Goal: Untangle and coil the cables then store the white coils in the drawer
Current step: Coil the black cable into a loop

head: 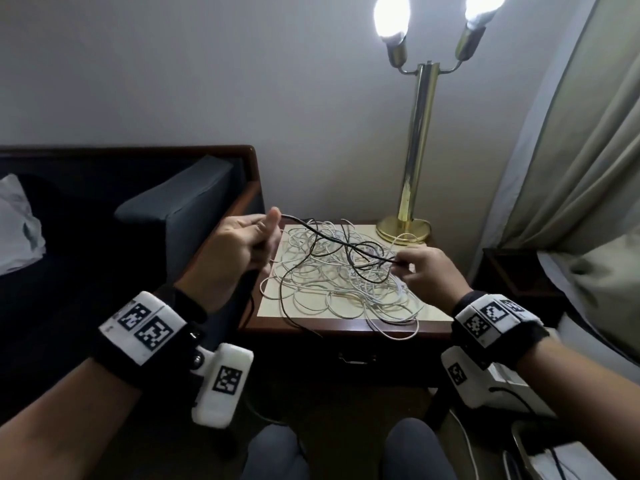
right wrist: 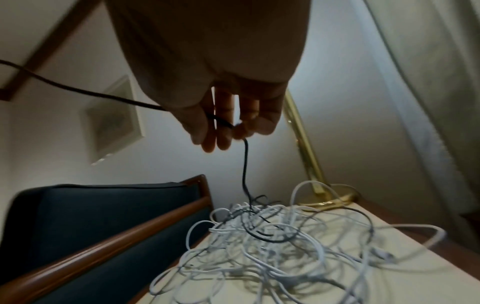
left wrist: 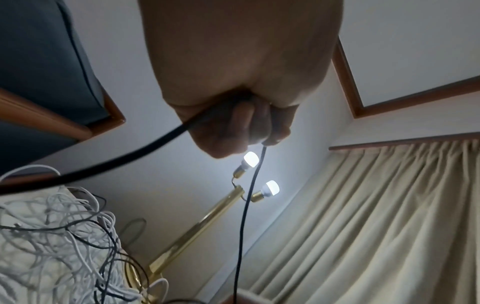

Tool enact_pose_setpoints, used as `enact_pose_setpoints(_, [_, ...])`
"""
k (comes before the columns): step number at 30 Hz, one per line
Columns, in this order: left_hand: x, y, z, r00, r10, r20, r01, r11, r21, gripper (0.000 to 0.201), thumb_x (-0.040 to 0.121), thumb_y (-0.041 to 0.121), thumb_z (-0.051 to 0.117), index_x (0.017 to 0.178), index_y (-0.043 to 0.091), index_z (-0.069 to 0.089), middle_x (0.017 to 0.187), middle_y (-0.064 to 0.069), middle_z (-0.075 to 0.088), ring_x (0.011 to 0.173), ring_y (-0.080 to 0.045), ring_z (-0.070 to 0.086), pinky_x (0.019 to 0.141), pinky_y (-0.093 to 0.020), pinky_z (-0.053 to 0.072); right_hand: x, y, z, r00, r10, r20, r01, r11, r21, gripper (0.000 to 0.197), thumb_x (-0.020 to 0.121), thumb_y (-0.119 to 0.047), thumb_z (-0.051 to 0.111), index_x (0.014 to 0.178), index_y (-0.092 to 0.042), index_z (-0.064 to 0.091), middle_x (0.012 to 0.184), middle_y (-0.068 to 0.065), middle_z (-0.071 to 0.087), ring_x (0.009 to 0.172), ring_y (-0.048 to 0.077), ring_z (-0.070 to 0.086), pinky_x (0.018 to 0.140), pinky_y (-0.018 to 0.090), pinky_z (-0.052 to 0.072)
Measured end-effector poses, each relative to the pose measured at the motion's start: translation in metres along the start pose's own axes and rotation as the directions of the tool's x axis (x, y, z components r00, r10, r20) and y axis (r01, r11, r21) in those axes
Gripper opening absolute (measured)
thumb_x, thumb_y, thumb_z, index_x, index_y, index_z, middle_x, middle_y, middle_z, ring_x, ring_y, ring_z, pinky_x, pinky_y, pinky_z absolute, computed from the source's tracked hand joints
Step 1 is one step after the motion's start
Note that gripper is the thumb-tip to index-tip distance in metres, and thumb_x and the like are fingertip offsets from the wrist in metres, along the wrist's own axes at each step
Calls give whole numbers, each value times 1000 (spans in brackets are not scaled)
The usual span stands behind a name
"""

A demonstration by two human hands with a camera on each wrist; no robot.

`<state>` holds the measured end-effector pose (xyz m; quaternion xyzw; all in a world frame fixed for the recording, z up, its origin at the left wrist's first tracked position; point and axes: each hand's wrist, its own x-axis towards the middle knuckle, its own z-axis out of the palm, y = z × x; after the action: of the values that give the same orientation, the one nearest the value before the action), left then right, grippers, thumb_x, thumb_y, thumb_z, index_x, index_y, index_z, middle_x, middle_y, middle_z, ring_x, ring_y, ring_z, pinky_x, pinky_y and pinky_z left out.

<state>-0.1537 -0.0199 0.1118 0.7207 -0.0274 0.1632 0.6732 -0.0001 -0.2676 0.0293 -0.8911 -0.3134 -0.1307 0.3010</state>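
Both hands, left hand and right hand, grip the black cable (fingers closed); tugging could tighten the white tangle.

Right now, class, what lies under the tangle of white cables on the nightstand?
Under the white cables shows the nightstand's cream top. The black cable threads through the pile. Whatever lies beneath its dense middle is covered.

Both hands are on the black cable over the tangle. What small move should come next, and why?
Probably the right hand should lift its pinched stretch of black cable up and out of the white cables. The left hand already grips the other stretch, and black loops remain threaded through the pile on the side table.
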Motion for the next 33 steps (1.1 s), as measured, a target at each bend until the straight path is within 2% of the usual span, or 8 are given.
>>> enact_pose_setpoints(3, [3,-2,-19,992,9,-128,-11,1000,-17,51,96,38,46,49,20,50,46,3,25,43,-11,23,43,-21,35,1,23,3,960,270,68,-274,960,61,28,85,-18,69,62,-28,57,68,0,57,73,27,55,73,40,49])
enact_pose_setpoints(6, [5,-15,-32,968,-36,-248,37,999,0,51,102,36,43,53,21,52,51,0,25,44,-12,25,47,-22,38,4,20,-1,947,321,19,-315,915,252,25,84,-19,73,62,-30,66,66,-2,62,68,25,60,68,40,53])
enact_pose_setpoints(10, [7,-30,-35,951,-158,-266,221,949,224,19,98,21,51,99,11,67,75,-3,62,74,-14,55,69,-23,41,10,-28,-26,954,2,-300,87,955,284,7,79,-14,77,85,-17,77,73,0,65,65,21,61,65,30,50])
enact_pose_setpoints(14, [3,-33,-25,966,-212,-148,253,897,362,86,60,36,72,140,28,42,136,12,48,128,-6,41,105,-29,31,9,-74,-50,892,-231,-389,306,942,140,14,79,-32,73,89,-25,79,64,-10,58,57,9,52,58,25,41])
enact_pose_setpoints(17, [-7,-26,-3,978,-139,155,73,927,368,84,59,49,73,137,29,48,136,17,55,128,4,45,107,-27,35,-4,-101,-46,893,-329,-308,390,907,159,12,78,-27,75,87,-22,79,63,-23,56,57,-4,52,57,20,41])
enact_pose_setpoints(22, [-21,-16,32,782,-299,548,76,917,392,22,90,27,63,95,6,64,77,-6,66,68,-7,62,69,-17,46,-22,-105,-30,924,-269,-271,327,924,198,8,70,-24,75,68,-17,72,52,-4,55,51,14,46,52,22,38])
enact_pose_setpoints(28, [-20,-17,14,964,-119,239,55,964,259,40,83,32,61,56,7,47,52,0,32,45,-11,29,40,-21,29,-50,-46,1,993,-97,71,81,978,193,34,80,-18,75,57,-19,51,50,-6,47,50,8,42,53,25,37])
enact_pose_setpoints(33, [-19,-9,-10,996,-33,-82,35,999,22,42,77,21,59,44,25,34,43,7,22,39,-8,16,40,-19,14,-60,3,20,936,161,313,-200,975,97,22,84,-11,68,65,-7,58,69,9,61,70,21,54,68,34,44])
